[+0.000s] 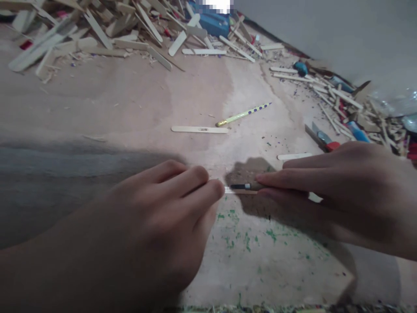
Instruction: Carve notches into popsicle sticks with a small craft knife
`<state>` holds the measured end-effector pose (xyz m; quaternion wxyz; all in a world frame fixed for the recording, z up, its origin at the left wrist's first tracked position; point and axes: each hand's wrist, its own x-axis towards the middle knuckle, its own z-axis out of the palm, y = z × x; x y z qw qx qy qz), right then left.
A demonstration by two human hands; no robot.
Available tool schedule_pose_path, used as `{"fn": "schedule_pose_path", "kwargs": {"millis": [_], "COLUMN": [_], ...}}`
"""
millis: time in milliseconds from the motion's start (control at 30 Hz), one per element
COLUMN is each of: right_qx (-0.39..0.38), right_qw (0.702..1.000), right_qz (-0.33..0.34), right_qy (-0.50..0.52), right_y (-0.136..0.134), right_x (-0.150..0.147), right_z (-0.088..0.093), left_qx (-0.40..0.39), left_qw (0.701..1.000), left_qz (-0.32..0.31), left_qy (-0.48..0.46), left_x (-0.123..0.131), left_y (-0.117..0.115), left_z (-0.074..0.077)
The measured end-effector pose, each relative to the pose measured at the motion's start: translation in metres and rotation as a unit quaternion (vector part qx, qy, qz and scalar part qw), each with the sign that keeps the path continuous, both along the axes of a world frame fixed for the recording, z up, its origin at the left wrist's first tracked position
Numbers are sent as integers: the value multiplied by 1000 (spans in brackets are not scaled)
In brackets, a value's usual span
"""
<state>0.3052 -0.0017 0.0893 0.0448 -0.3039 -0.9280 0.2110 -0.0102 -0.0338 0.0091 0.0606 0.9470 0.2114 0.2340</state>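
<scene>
My left hand point(169, 213) is closed, its fingers pressing down a craft stick point(243, 191) that lies flat on the table. Most of the stick's left part is hidden under those fingers. In my right hand point(329, 187) is a small wood-handled carving tool point(243, 187) with a dark narrow blade and a silver collar. Its tip points left, touching or just over the stick, close to my left fingertips. Beyond the hands lies another craft stick point(199, 129) with a small rough carved mark at its middle. A yellow pencil point(244, 114) with purple dots rests beside it.
Behind my right hand lies a red-handled cutting tool point(322, 138), partly covered, near another craft stick point(295, 156). Heaps of craft sticks point(130, 26) and scraps cover the back and right of the table. A blue object point(211, 21) stands among them. Green marks point(247, 234) dot the near tabletop.
</scene>
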Motion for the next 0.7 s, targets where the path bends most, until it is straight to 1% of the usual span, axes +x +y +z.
{"fn": "schedule_pose_path", "kwargs": {"millis": [367,467,567,633,700], "right_qx": [-25,-37,-46,-35,-4], "right_qw": [1000,999,999,999,999], "right_qz": [-1,-4,-6,-5,-15], "right_qy": [17,17,4,-14,-41], "right_y": [0,2,4,2,-2], "right_x": [-4,-5,-6,-9,-12], "right_z": [1,2,3,5,9], "left_qx": [17,14,11,10,13], "left_qw": [1000,1000,1000,999,999], "left_qz": [-6,-2,21,35,37], "left_qy": [11,8,1,1,10], "left_x": [-1,-1,0,-1,-2], "left_y": [3,1,-2,-4,-4], "left_z": [4,1,-4,-7,-8]}}
